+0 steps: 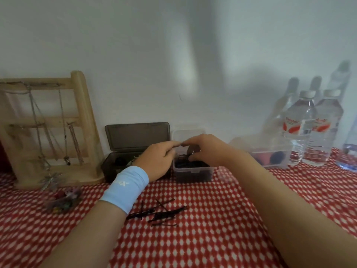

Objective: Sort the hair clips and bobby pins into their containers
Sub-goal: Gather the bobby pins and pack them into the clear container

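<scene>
While both hands meet over the clear container (193, 171), the left hand (158, 161) sits at its left rim with the index finger stretched right, tip touching the right hand's fingertips. Right hand (204, 147) is curled above the container opening, thumb and fingers pinched close; a thin pale sliver shows between them, too blurred to say what it is. Can't tell whether either hand actually grips anything. Left wrist carries a light blue wristband (125, 188).

Clear container: lid up behind it, full of dark bobby pins. Just left of it, touching or nearly so, a smoky grey box (123, 161) with its hinged lid standing open against the wall; dark contents inside, partly hidden by the left hand.

Loose bobby pins (158, 213) lie in a scattered bunch on the red-and-white checked tabletop (212, 219), near side of the containers, between the two forearms.

Further out:
- left: wooden jewellery stand (52, 132) with chains hanging from its rails
- in front of the stand: small heap of colourful hair clips (63, 200), blurred
- right: another clear box (270, 153) with red and dark items inside
- far right: water bottles (309, 128) against the wall
</scene>
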`<state>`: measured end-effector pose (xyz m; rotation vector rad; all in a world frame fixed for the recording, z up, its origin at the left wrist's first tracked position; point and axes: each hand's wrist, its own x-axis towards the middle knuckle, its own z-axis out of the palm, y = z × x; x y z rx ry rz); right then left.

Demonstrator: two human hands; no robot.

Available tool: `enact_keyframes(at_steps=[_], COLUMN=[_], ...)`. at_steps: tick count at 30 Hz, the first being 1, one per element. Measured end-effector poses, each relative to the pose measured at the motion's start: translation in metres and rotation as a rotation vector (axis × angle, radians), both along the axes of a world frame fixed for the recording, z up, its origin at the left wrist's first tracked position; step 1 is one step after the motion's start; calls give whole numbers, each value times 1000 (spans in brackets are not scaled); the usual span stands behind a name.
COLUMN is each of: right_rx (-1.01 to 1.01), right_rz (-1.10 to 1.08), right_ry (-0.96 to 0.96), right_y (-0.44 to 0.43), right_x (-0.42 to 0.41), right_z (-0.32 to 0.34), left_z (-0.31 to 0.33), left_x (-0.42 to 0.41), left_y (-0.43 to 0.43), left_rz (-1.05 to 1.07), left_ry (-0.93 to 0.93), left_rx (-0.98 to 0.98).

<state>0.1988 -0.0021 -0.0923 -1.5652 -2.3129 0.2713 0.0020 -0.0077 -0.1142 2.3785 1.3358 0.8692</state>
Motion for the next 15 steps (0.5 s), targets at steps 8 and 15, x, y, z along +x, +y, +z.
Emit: enact_keyframes(at_steps=[8,15], right_rx=[47,-35], right_rz=[-36,-118], right_ry=[255,-22], right_y=[-5,-5], right_x=[17,25], right_z=[12,8], left_z=[-9,-10], left_x=[8,14], left_y=[0,-6], left_rz=[-47,-99], left_ry=[204,350], left_rx=[40,32])
